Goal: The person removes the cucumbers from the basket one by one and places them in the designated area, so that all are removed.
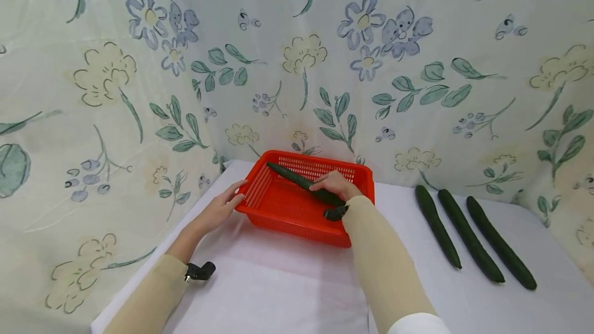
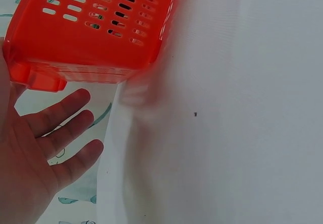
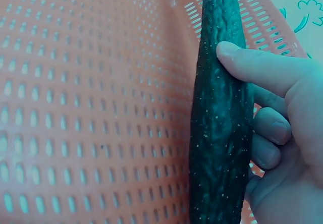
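My right hand point(image 1: 335, 184) grips a long dark green cucumber point(image 1: 292, 175) over the red plastic basket point(image 1: 287, 228). Its thumb lies on the near side of the bumpy cucumber point(image 3: 219, 118), with curled fingers behind it. The cucumber slants across the inside of the basket, one end near the back left corner. At the basket's left rim my left hand point(image 1: 221, 207) holds on, thumb and index finger at the edge. Seen from the left wrist, the other fingers of that hand point(image 2: 30, 153) spread out below the rim.
Three more cucumbers point(image 1: 471, 236) lie side by side on the white tablecloth point(image 1: 278, 293), right of the basket. A flower-patterned cloth point(image 1: 297, 92) hangs close behind the basket and along the table's left side.
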A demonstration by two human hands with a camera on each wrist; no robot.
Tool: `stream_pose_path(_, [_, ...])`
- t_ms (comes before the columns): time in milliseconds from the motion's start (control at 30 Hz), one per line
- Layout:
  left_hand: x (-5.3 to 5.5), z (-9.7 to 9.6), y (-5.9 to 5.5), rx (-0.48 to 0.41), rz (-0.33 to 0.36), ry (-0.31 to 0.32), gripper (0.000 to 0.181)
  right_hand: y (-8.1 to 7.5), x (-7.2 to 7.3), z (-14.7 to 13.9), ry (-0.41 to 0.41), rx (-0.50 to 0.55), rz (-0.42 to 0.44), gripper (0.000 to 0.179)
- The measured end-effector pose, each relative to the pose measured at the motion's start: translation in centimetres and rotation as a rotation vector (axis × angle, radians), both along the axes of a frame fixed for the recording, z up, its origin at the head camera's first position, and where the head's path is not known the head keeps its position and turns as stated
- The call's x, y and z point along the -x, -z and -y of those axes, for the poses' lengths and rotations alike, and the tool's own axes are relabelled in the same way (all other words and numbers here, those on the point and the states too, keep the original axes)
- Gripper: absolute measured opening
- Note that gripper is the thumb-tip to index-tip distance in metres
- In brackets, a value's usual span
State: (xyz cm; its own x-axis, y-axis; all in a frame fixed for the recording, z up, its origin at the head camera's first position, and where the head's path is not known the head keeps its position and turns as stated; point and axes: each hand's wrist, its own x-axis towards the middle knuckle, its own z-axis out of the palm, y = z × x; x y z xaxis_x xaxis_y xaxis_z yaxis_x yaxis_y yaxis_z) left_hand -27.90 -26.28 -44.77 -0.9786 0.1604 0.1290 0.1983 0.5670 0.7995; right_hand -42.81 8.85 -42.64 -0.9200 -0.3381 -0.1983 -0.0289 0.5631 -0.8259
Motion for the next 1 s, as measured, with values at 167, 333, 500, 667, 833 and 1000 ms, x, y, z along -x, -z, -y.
stream_pose_path(167, [0.0, -0.2, -0.1, -0.008, 0.009, 0.008, 0.053, -0.6, 0.0, -0.4, -0.004, 0.029, 0.006, 0.039])
stream_pose_path(333, [0.0, -0.3, -0.2, -0.007, 0.015, 0.001, 0.053, -1.6, 0.3, -0.5, -0.031, 0.073, -0.018, 0.035])
stream_pose_path(500, [-0.2, -0.2, -0.2, -0.014, 0.016, 0.002, 0.054, -3.0, 0.8, -0.4, -0.037, 0.114, -0.006, 0.032])
stream_pose_path(667, [-0.1, -0.4, 0.0, -0.03, 0.019, 0.007, 0.053, -4.7, 1.0, -0.7, -0.009, 0.126, -0.002, 0.04])
stream_pose_path(833, [-0.1, -0.4, 0.1, -0.032, 0.019, 0.002, 0.052, -6.5, 0.9, -1.8, 0.039, 0.202, -0.06, 0.044])
stream_pose_path(1000, [-0.2, -0.3, -0.1, -0.035, 0.019, 0.004, 0.053, -8.1, 0.8, -3.3, 0.074, 0.268, -0.073, 0.042])
